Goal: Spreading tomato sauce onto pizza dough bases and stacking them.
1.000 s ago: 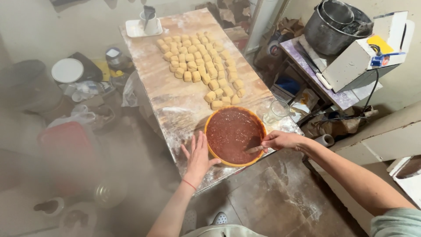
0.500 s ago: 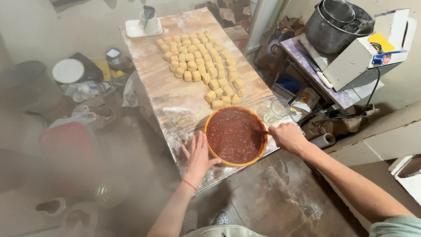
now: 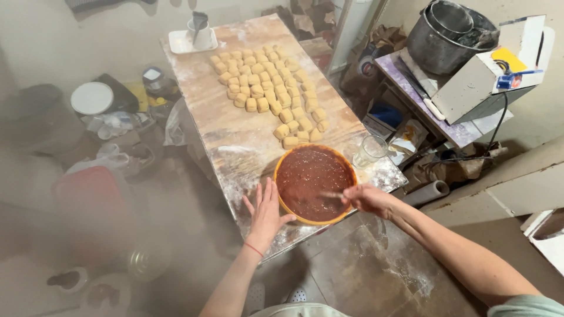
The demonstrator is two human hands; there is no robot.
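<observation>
In the head view, a round orange bowl (image 3: pixel 315 184) of dark red-brown paste sat at the near end of a long floured worktop (image 3: pixel 247 141), whose long axis ran away from the person. A thin utensil (image 3: pixel 330 194), its kind too small to tell, lay across the paste pointing left from the right hand (image 3: pixel 367 198), whose fingers were pinched around its handle. The left hand (image 3: pixel 265 212) rested flat beside the bowl's left rim, fingers spread and touching it. Just beyond the bowl lay rows of small yellow dough pieces (image 3: pixel 270 88), and an empty glass (image 3: pixel 370 150) stood near the bowl's right. A white cup on a tray (image 3: pixel 197 35) stood at the far end. The left part of the view was hazy, so the floor clutter there was hard to make out.
</observation>
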